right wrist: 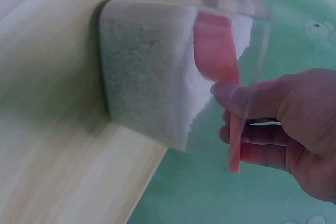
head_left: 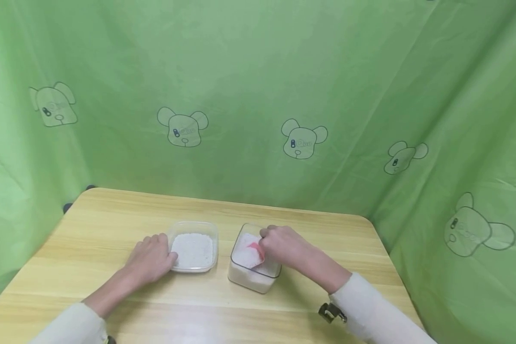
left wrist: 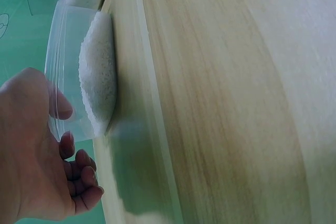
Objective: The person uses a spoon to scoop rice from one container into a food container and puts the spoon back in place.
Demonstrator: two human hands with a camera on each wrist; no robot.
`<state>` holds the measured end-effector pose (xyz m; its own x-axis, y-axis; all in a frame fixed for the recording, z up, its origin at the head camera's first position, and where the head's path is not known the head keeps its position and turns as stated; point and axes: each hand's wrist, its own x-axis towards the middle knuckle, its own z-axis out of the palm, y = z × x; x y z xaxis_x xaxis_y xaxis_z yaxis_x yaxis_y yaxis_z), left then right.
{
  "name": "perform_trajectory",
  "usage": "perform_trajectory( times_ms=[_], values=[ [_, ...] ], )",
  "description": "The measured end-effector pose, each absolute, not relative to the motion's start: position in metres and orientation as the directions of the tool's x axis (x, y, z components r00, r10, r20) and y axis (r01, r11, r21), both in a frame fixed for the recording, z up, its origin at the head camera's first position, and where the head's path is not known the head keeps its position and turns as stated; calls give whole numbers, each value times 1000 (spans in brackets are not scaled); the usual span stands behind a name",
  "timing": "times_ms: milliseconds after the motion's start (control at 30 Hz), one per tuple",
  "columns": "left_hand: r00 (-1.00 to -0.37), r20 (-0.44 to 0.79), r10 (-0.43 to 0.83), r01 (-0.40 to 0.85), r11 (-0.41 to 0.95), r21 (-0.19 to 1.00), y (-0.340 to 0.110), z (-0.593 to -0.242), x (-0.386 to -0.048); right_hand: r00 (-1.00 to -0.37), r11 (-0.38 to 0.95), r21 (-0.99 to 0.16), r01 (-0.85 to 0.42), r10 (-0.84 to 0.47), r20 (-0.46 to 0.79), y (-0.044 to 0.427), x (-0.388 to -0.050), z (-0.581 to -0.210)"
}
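On the left of the table, a clear plastic food container [head_left: 194, 268] holds a mound of white grains [left wrist: 100, 69] that look like rice. My left hand [head_left: 152, 257] grips that container's left side, its thumb at the near corner and its fingers curled by the wall. To the right stands a taller clear box [head_left: 251, 283], filled partway with similar white grains [right wrist: 142, 61]. My right hand [head_left: 284, 244] pinches the handle of a pink scoop [right wrist: 215, 48] between thumb and fingers. The scoop's bowl is inside the box, and white grains show in it in the head view.
Both containers stand on a wooden table [head_left: 189, 315], a short gap between them. Green curtains [head_left: 241, 86] with bear-face prints hang behind the table and along both sides. A dark clasp [head_left: 332, 313] hangs by the right sleeve.
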<state>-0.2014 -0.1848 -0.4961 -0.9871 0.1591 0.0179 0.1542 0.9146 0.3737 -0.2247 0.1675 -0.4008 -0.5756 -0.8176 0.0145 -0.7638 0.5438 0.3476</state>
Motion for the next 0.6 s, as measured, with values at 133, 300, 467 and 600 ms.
perform_trajectory(
  times_ms=[133,300,467,600],
  values=[
    [-987,33,160,160,916,368,-186,-495,-202,-595,577,295,-762,-803,35,172,-225,-395],
    [-986,32,161,161,913,376,-185,-497,-204,-604,596,243,-765,-795,48,177,-225,-393],
    [-987,18,158,152,910,385,-184,-497,-203,-631,630,156,-761,-774,52,181,-223,-394],
    [-987,25,157,155,911,381,-183,-496,-202,-649,650,111,-751,-759,53,183,-222,-393]
  ],
)
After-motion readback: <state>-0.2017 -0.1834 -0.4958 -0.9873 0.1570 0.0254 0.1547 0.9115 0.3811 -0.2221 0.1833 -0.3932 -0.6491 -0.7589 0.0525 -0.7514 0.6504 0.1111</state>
